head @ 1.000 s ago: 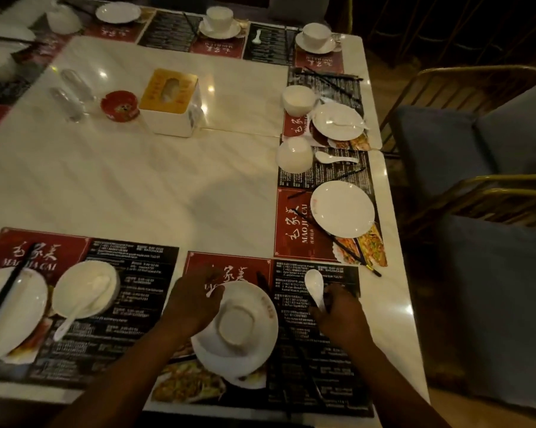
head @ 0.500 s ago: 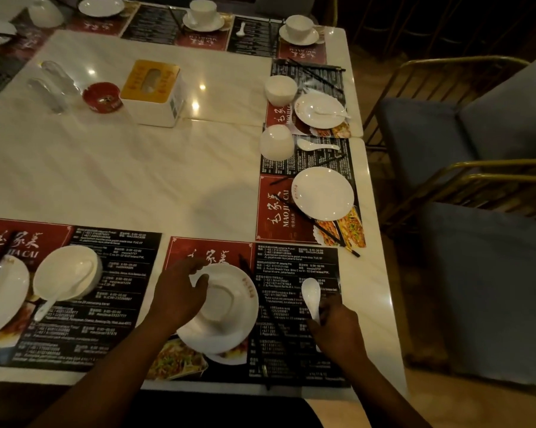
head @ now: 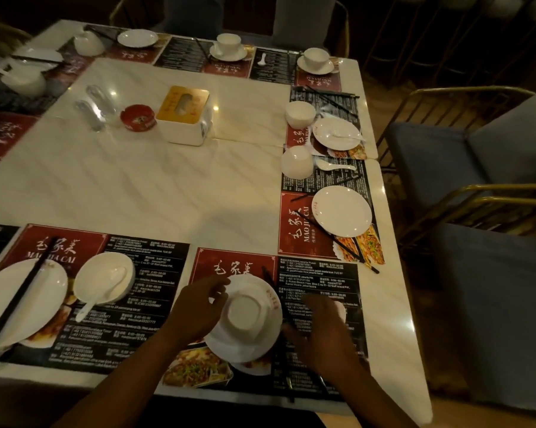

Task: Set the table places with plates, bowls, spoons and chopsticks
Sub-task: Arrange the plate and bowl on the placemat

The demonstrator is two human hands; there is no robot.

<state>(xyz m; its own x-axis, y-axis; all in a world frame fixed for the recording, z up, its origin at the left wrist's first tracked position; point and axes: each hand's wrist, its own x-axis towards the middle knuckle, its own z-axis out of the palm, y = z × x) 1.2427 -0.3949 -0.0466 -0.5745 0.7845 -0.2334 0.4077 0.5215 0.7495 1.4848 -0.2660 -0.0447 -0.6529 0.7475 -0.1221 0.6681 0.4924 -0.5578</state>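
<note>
Head view, single frame.

Writing: paper mats [head: 155, 282] round the tabletop [head: 137, 193] edge, red panel with white Chinese characters over "MAO JIA CAI", black panel with small white address and phone lines, mostly too fine to read; "Jakarta" legible in places. Food photos at the mat corners. Small red mark on the near plate [head: 243, 319] rim, unreadable. Tissue box [head: 183, 115], white with a gold top, print blurred.

Edges and room: pale marbled tabletop, glossy, its middle bare from the near mats up to the tissue box. Near place sits close to the front edge and near the right corner. Two padded chairs [head: 476, 168] with gold metal frames stand just off the right edge.

Items at the near place: round white plate on the mat; white bowl [head: 245, 313] upside down on it, foot ring up. Left hand [head: 195, 310] curled, fingertips at the plate's left rim by the bowl; whether it grips, cannot tell. Right hand [head: 322, 329] just right of the plate, fingers spread and blurred, over dark chopsticks [head: 286, 341]; a white piece shows beyond its fingers, identity unclear.

Left place: plate with chopsticks [head: 16, 298] laid across, bowl holding a white spoon [head: 101, 293].

Right side: flat plate [head: 342, 211], chopsticks across its mat, upturned bowl [head: 297, 163], spoon beside.

Centre: red ashtray [head: 137, 117], two clear shakers [head: 95, 108].
</note>
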